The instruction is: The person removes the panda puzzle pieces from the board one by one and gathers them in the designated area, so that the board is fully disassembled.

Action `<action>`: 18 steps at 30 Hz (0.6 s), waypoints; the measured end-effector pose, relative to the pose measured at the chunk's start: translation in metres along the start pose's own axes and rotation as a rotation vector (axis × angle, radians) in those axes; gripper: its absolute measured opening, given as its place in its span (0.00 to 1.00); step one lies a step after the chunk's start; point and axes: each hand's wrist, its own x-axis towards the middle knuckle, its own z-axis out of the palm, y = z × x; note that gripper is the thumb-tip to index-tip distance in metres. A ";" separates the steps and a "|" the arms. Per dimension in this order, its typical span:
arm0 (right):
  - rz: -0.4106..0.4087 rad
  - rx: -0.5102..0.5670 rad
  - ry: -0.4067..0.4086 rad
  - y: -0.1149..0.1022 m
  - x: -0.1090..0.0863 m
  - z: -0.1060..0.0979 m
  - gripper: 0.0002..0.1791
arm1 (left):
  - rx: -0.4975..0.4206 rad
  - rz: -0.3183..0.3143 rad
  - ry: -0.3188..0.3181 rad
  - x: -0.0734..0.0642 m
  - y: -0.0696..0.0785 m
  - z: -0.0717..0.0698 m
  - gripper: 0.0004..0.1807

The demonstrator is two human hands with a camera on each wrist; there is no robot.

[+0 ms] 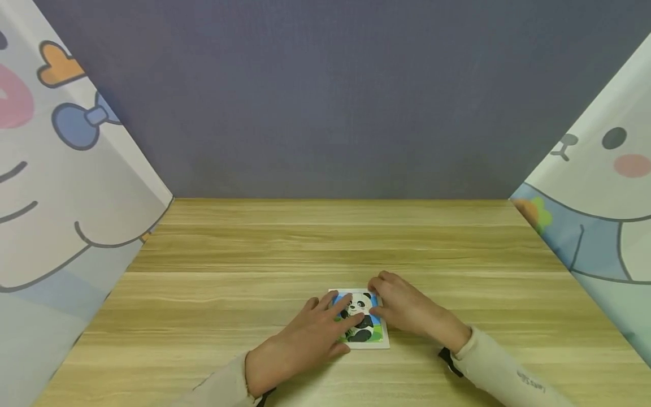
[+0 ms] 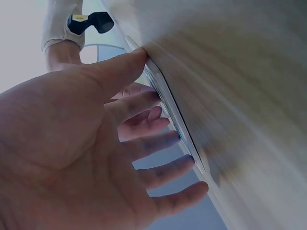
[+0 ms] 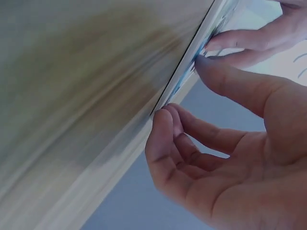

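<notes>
A small square panda picture board (image 1: 360, 334) with a white border lies flat on the wooden table, seen edge-on in both wrist views. My left hand (image 1: 314, 334) reaches over its left side. The spread, fairly straight fingers (image 2: 163, 141) rest on the picture, and the thumb touches the near edge. At the far right corner, my right hand (image 1: 407, 302) holds the board. Its thumb (image 3: 230, 79) lies on the picture while the curled fingers (image 3: 163, 129) meet the edge. The hands cover parts of the picture, so I cannot tell whether it has separate pieces.
The wood-grain table (image 1: 229, 294) extends around the board. A dark grey panel (image 1: 325, 102) stands behind it. Cartoon-printed panels (image 1: 66, 186) flank the left and right sides. Both forearms wear light sleeves (image 1: 498, 362) with dark wrist devices.
</notes>
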 end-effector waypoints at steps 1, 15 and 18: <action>-0.008 -0.020 0.014 -0.001 0.000 0.000 0.18 | 0.003 0.004 0.006 0.000 0.000 0.000 0.32; 0.050 0.050 -0.063 0.003 0.000 -0.004 0.14 | -0.060 0.011 -0.004 0.001 -0.001 0.002 0.31; 0.062 0.080 -0.077 0.005 0.001 -0.004 0.14 | -0.056 0.007 -0.010 0.001 0.000 0.002 0.31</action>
